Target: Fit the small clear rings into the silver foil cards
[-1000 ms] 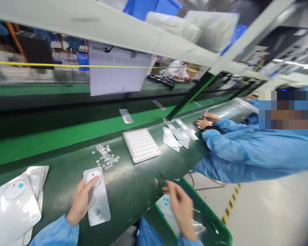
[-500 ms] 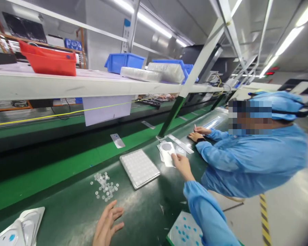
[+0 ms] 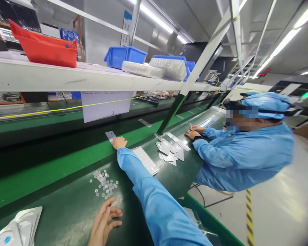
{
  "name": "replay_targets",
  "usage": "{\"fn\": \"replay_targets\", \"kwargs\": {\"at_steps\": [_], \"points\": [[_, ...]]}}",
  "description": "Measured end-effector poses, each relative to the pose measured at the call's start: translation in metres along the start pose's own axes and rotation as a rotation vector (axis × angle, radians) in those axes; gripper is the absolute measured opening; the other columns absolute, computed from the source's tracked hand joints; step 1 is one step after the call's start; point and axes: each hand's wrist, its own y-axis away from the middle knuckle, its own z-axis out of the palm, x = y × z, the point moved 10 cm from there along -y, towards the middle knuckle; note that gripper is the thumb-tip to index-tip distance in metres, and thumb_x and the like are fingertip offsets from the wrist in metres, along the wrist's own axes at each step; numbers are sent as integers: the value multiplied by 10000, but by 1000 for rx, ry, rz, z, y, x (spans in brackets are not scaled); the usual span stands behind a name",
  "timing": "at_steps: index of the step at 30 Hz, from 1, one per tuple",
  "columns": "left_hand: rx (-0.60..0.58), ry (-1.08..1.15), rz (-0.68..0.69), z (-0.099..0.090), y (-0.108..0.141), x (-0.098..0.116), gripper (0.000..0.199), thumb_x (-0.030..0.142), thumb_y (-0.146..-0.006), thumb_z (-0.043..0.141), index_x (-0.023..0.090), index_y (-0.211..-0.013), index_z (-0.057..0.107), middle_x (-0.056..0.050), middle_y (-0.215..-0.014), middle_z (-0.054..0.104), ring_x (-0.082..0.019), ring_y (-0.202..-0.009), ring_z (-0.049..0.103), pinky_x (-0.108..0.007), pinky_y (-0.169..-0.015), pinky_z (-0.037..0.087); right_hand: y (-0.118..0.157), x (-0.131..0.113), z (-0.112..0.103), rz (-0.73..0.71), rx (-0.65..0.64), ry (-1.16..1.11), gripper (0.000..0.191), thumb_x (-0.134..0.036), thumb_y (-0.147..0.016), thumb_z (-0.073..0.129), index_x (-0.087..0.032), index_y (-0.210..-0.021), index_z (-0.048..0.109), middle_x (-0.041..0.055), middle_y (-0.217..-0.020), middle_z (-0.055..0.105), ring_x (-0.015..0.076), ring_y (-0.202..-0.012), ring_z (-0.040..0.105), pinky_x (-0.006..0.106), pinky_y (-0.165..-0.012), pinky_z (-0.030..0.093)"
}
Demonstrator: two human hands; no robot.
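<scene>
My right hand reaches forward over the white tray to the green strip at the back of the bench. Its fingers are closed on the near end of a flat silvery card with a small blue mark; the fingertips are partly hidden. My left hand hovers low over the bench with fingers apart and nothing in them. Just beyond it lies a scatter of small clear round discs. My right sleeve partly covers the white tray. Right of the tray lies a loose pile of white cards.
White pouches lie at the bench's near left. A co-worker in blue sits at the right, hands on the bench. A shelf with a red bin and blue bins crosses above; a green post stands behind the cards.
My right hand has left the white card at the pile and moved left and forward to the silvery card. My left hand has stayed about where it was. The view has shifted slightly.
</scene>
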Motion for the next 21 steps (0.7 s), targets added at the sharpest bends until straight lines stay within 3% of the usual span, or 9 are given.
{"fn": "replay_targets", "kwargs": {"at_steps": [7,12,16,19,21], "points": [[35,58,10,-8,-10,-2,567,605,-735,825,249,-1169,746,-96,-912,712,-265,-919,661,-348,-752,537,-10,2,5,47,-118,-53,380,-365,-984,664,-163,-1300,603,112,-1322,607,262,-1135,635,476,-949,561],[37,71,8,-8,-12,-7,606,626,-684,853,238,-1138,754,-92,-862,701,-269,-887,669,-341,-703,538,11,-20,16,-11,-139,-96,418,-368,-977,671,-176,-1337,583,120,-1407,552,297,-1233,580,532,-1018,514],[75,56,54,-8,-10,-2,620,636,-673,854,233,-1133,754,-95,-865,703,-265,-880,671,-337,-699,544,21,-44,15,-121,-252,-202,371,-349,-978,675,-166,-1294,605,109,-1321,605,266,-1145,631,478,-954,559],[160,31,115,-18,-8,9,622,623,-661,863,220,-1121,752,-106,-919,718,-274,-925,678,-333,-715,558,47,-60,1,-255,-381,-316,296,-358,-999,648,-146,-1206,635,80,-1144,674,201,-950,687,381,-818,602],[229,44,152,-36,-9,19,643,600,-616,892,221,-1113,741,-112,-995,739,-305,-1023,678,-356,-782,579,84,-58,-9,-352,-478,-394,241,-334,-1038,580,-130,-1150,642,47,-974,704,144,-771,686,291,-708,592]]}}
